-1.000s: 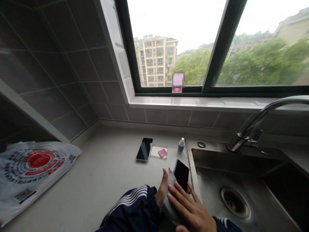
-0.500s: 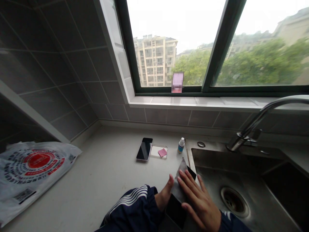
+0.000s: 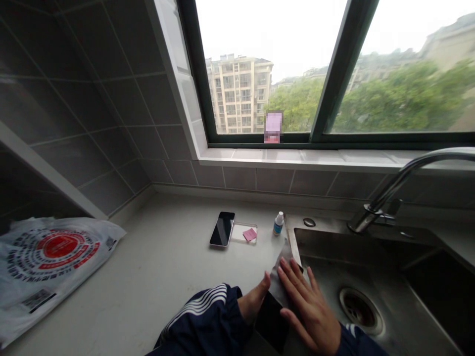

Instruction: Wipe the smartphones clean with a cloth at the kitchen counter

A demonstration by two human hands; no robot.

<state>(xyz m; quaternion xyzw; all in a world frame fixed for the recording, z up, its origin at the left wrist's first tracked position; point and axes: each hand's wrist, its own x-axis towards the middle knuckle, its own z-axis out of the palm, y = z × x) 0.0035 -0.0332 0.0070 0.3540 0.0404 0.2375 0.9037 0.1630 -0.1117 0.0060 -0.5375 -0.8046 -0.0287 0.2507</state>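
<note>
Navy blue all the way here, a dark, soft-looking fabric on both arms! The left sleeve (image 3: 196, 329) takes the eye, with slim white stripes (image 3: 208, 305) running side by side and bending with the creases. Down to the cuff (image 3: 235, 299), and that's plain navy, bunched into folds. Across to the right sleeve (image 3: 358, 342): matching navy, short white bars showing near its end. Left hand (image 3: 256, 298) and right hand (image 3: 309, 304), both bare.

Phone (image 3: 272, 321): black face up, slanted, lower part bare, one far corner exposed | Cloth (image 3: 277, 283): grey, spread across phone's upper part, pointed tip projecting beyond
</note>
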